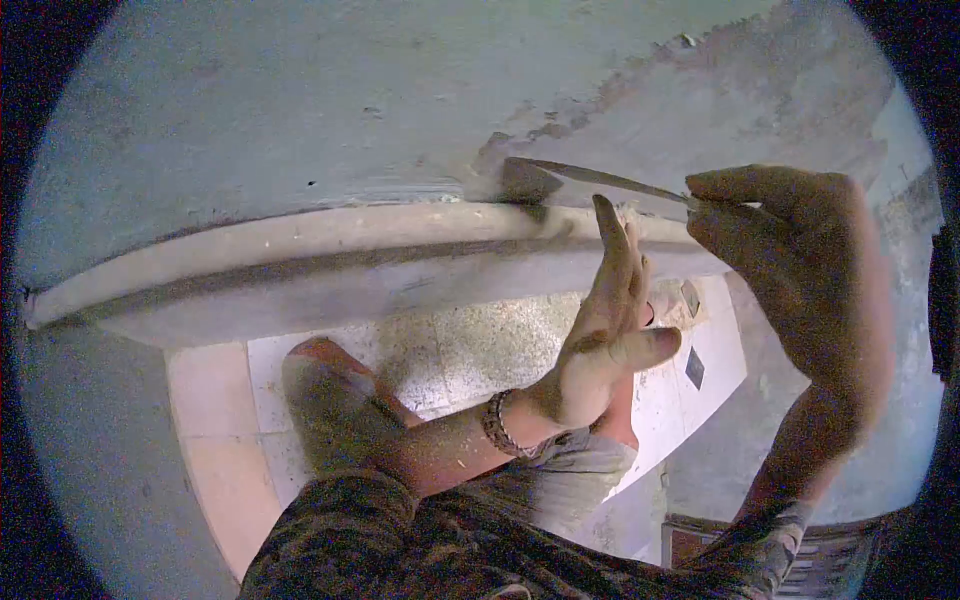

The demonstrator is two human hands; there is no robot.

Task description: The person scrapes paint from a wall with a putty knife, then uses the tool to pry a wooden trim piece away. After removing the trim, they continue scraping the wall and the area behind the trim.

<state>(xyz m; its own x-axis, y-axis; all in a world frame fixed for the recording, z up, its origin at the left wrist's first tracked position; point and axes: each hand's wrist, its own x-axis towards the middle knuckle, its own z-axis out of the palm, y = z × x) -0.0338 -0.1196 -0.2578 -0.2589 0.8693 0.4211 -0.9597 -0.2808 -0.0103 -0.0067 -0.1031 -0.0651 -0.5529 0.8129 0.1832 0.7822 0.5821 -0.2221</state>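
My right hand (pixel 785 250) pinches the end of a thin, flat metal blade (pixel 600 178), which looks like a scraper or putty knife. The blade's far end rests at the wall (pixel 330 100), just above a rounded pale ledge (pixel 400 228). Below the blade, my left hand (pixel 605 325) is raised with its fingers stretched out and its thumb apart, and I see nothing gripped in it. A braided bracelet (pixel 497 425) circles the left wrist. Rough, darker patches of plaster (pixel 600 110) mark the wall above the blade.
Under the ledge is a tiled floor (pixel 215 390) with small dark diamond shapes at the right. My bent legs (pixel 340 400) are below the ledge. A dark slatted object (pixel 835 560) stands at the lower right.
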